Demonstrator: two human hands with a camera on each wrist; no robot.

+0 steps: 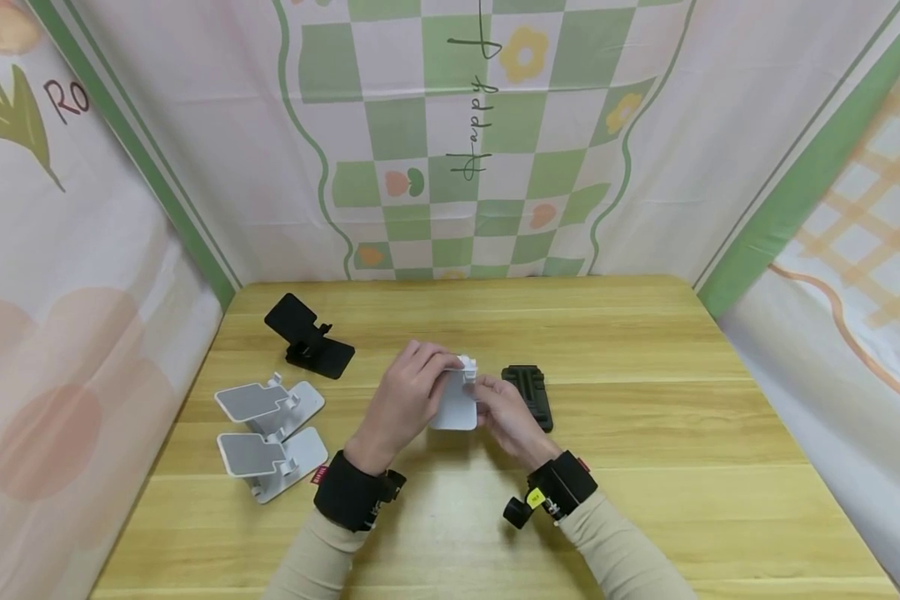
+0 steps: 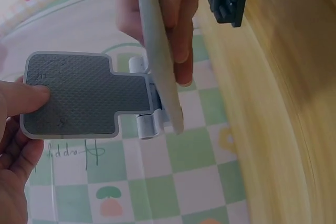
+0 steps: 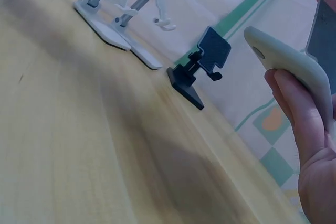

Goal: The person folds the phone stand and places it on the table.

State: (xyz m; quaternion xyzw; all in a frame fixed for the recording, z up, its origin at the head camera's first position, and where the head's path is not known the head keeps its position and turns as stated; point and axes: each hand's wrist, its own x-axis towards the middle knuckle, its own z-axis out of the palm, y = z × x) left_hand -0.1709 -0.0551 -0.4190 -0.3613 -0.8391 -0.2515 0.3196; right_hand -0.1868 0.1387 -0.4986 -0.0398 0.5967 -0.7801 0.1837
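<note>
Both hands hold one white folding phone stand [image 1: 456, 410] above the middle of the table. My left hand [image 1: 405, 398] pinches its grey-padded plate [image 2: 84, 95] at the outer end, thumb lying on the pad. The right hand [image 1: 507, 414] grips the other white plate [image 3: 294, 56], its fingers along one face. In the left wrist view the two plates stand at a steep angle to each other, joined at a white hinge [image 2: 149, 124]. A folded black phone stand [image 1: 528, 393] lies flat on the table just beyond the right hand.
On the left of the wooden table [image 1: 682, 467] stand two opened white phone stands, a farther one [image 1: 255, 402] and a nearer one [image 1: 253, 454]. Behind them is an opened black phone stand [image 1: 311, 346]. Printed curtains [image 1: 450, 150] hang round the table's back and sides.
</note>
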